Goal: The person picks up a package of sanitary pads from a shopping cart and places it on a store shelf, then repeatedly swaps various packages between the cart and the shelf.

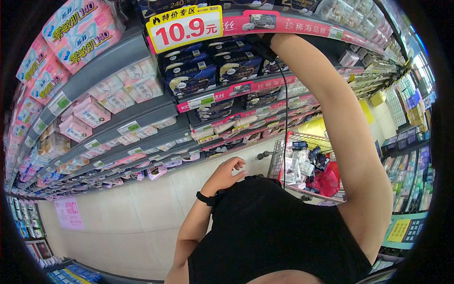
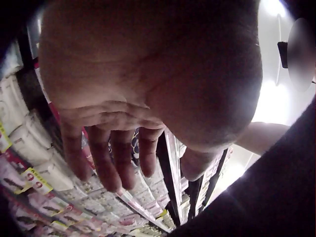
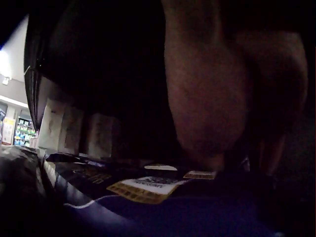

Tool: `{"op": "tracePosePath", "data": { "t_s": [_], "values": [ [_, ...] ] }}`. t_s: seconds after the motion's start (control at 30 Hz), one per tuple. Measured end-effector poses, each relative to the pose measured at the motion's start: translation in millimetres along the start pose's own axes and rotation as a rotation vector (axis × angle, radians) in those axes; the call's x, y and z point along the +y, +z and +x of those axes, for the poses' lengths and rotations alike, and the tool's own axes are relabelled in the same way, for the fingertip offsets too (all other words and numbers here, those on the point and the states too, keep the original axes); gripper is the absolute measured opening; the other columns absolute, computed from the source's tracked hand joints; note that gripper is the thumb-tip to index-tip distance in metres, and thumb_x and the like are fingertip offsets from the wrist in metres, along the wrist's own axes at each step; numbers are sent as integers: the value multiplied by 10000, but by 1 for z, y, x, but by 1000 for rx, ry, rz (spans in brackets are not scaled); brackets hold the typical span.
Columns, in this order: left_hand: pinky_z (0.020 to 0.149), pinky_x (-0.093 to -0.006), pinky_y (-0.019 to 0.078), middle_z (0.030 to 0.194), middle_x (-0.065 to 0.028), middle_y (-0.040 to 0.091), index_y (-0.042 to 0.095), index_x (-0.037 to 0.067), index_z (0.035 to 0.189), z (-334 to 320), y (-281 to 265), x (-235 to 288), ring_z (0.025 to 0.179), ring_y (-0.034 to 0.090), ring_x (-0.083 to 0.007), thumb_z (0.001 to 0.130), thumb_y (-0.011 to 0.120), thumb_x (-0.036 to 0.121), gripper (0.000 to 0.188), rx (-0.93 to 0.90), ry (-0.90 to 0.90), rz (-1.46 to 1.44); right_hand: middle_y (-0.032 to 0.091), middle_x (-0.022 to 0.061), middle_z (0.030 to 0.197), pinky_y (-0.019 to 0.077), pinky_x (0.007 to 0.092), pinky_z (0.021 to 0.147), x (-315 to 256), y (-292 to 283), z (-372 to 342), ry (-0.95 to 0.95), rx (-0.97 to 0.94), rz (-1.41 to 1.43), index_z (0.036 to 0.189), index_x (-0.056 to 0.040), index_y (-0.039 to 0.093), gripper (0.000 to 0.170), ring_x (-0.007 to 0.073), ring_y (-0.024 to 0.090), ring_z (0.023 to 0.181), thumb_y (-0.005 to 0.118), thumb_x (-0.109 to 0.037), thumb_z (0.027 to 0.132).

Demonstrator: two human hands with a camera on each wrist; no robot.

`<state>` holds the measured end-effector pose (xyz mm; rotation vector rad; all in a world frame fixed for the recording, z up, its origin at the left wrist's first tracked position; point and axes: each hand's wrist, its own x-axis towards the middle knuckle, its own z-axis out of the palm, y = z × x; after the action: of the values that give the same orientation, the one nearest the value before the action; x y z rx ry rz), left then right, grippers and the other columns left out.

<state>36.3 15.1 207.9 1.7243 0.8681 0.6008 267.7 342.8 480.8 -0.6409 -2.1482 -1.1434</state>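
My right arm reaches into a shelf of dark blue sanitary pad packs (image 1: pixel 191 80), and the shelf strip above hides that hand in the head view. In the dim right wrist view, the right hand (image 3: pixel 210 98) is over a dark blue pack (image 3: pixel 148 190) with gold and white print. Its fingertips are right at the top of the packs, and shadow hides how they bend; I cannot tell whether they grip one. The left hand (image 1: pixel 227 174) hangs in front of the black top, fingers loosely bent and holding nothing. In the left wrist view its palm (image 2: pixel 148 74) faces the camera.
A shopping cart (image 1: pixel 309 137) with several white and dark packs and a red bag (image 1: pixel 328 177) stands by the right arm. A yellow price sign (image 1: pixel 185 29) juts from the shelf. Pink packs (image 1: pixel 82 28) line the left shelves. A cable (image 1: pixel 285 113) hangs from the right wrist.
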Motion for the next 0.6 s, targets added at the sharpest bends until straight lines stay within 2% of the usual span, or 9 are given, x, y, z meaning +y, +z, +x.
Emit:
{"op": "tracePosePath", "data": {
  "t_s": [0.3, 0.57, 0.6],
  "values": [
    [839, -356, 520, 1011, -88, 666, 619, 51, 1161, 0, 4, -7, 934, 646, -216, 925, 732, 232, 319, 41, 13, 11, 621, 95, 900, 511, 425, 750, -4, -6, 2, -31, 28, 0, 922, -173, 518, 137, 275, 632, 836, 576, -298, 922],
    [874, -368, 530, 1047, -109, 652, 597, 55, 1161, 6, 16, -9, 959, 650, -250, 926, 723, 248, 330, -43, 26, 100, 599, 88, 849, 503, 422, 692, -13, 3, -1, -46, 36, -10, 876, -164, 514, 114, 281, 621, 780, 556, -259, 922],
    [874, -368, 531, 1049, -109, 652, 597, 56, 1162, 6, 17, -7, 960, 651, -250, 926, 723, 250, 330, -47, 22, 109, 594, 96, 841, 499, 425, 684, -15, 3, 0, 10, -7, 47, 874, -160, 516, 103, 283, 619, 777, 551, -244, 922]
  ]
}}
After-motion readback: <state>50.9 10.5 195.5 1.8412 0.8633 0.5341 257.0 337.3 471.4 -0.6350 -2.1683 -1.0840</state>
